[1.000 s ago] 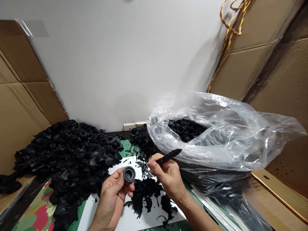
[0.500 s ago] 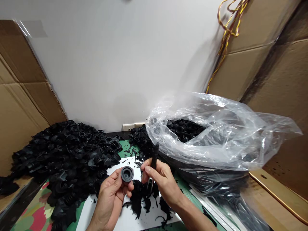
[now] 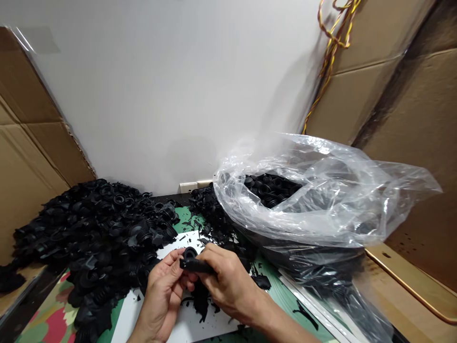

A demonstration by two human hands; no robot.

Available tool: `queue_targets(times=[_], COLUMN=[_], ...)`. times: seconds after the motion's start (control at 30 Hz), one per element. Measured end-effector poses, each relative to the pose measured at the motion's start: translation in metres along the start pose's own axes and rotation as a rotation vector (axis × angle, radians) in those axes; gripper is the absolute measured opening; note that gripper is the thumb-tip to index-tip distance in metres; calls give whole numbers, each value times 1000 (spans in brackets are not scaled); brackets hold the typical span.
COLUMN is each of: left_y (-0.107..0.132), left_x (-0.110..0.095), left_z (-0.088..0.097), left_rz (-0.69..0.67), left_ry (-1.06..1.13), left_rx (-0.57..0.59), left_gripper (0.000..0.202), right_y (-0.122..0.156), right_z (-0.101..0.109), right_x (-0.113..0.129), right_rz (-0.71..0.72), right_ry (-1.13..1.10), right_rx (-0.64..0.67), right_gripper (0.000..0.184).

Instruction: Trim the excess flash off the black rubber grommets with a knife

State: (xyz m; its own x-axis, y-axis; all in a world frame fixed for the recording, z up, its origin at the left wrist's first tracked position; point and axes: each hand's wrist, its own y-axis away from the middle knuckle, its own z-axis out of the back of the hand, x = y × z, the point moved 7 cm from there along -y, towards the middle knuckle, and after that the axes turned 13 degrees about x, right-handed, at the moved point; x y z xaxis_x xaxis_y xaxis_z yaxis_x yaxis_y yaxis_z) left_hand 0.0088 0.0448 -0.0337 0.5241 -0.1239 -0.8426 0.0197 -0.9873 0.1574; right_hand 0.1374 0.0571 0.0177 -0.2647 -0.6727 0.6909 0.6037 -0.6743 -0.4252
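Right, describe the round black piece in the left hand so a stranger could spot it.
Find the big clear plastic bag on the right, then the white sheet to its left. Over that sheet, the left hand holds the round black piece, partly hidden by the dark tool in the right hand. Unlike similar pieces heaped at left, it alone is held.

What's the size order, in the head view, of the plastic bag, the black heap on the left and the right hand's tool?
Plastic bag
Black heap
Black tool in the right hand, partly hidden
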Motion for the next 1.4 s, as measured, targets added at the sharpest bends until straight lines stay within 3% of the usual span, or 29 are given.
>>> queue_targets(times=[0.17, 0.3, 0.43, 0.53, 0.7, 0.83, 1.0, 1.1, 1.27, 1.4], left_y=[-2, -1, 3, 4, 2, 1, 1, 0, 0, -1], left_x=[-2, -3, -4, -4, -4, -6, -6, -5, -4, -3], left_z=[-1, -6, -12, -15, -15, -16, -14, -12, -8, -7], left_rz=[-1, 11, 14, 9, -2, -13, -6, -3, -4, -9], left_ry=[-62, -75, -117, -127, -107, -95, -102, -106, -108, -90], left_rx=[-61, 5, 68, 104, 140, 152, 128, 122, 104, 112], left_gripper=[35, 40, 37, 33, 29, 29, 31, 34, 33, 34], right_y=[1, 1, 3, 6, 8, 7, 9, 9, 10, 7], right_z=[-11, -14, 6, 26, 34, 33, 39, 41, 43, 39], right_x=[7, 11, -16, -42, -59, -55, -59, -54, -43, -29], right_rz=[-8, -19, -192, -324, -451, -425, -362, -235, -225, -146], right_ry=[424, 590, 525, 324, 39, 47, 31, 5, 25, -30], right_rx=[94, 48, -117, -216, -223, -208, -288, -316, -340, -267], right_gripper=[10, 6, 10, 13, 18, 23, 7, 25, 14, 14])
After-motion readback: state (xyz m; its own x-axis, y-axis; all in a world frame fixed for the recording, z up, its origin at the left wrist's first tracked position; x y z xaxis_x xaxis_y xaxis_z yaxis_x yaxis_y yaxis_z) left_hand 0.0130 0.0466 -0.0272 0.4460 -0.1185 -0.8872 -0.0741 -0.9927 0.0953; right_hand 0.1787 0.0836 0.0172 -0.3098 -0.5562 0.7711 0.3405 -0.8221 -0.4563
